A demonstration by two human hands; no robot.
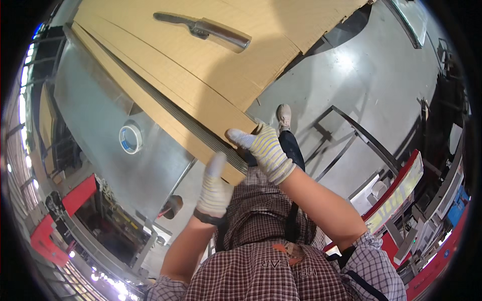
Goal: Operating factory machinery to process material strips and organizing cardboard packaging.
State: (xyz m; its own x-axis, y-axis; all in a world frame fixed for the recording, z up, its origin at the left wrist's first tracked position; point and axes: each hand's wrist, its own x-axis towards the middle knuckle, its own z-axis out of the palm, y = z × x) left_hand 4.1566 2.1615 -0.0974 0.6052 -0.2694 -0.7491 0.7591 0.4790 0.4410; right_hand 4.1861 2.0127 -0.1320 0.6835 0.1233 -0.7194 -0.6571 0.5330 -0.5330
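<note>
A long brown cardboard wrap [170, 70] runs from the far left toward me, with a stack of thin grey metal strips [201, 131] showing in the gap between its top and its side flap [165, 123]. My right hand [268, 155], in a striped knit glove, is closed on the near corner of the cardboard top, thumb above and fingers partly hidden at the edge. My left hand [215, 188], gloved alike, is at the near end of the side flap. Its thumb is smeared by motion and its other fingers are hidden, so its grip does not show.
On the cardboard lies a dark-handled tool [203, 31] with a broad, shiny brown part. A roll of tape [130, 139] rests on the grey metal tabletop [95, 105] at left. A dark metal frame [351, 130] stands on the floor at right, near red-edged equipment [394, 188].
</note>
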